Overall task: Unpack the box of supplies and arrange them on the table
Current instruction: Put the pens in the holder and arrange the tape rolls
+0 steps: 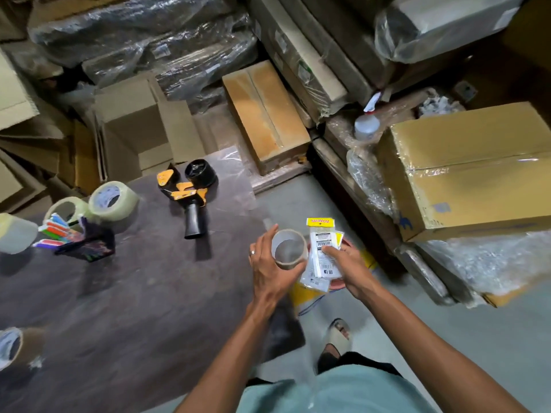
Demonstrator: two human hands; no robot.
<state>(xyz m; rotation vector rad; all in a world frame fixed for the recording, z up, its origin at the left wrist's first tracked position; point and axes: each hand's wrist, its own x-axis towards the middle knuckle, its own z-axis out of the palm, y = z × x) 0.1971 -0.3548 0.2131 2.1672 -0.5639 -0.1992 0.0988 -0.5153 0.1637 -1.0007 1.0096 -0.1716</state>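
Observation:
My left hand [268,271] grips a roll of clear tape [289,248] at the right edge of the dark table [134,293]. Beside it, my right hand [347,263] holds a bundle of small white and yellow packets [323,251] labelled TOTEM, with the thumb on top. Both hands hover over the gap between the table edge and the floor. Under the packets a reddish and yellow object [307,293] shows partly; I cannot tell what it is.
On the table lie a black and orange tape dispenser [187,189], two clear tape rolls [113,201], a dark holder of coloured pens [80,236], another roll [13,234] at the left edge and one [10,348] lower left. Cardboard boxes [465,174] and wrapped bundles crowd around.

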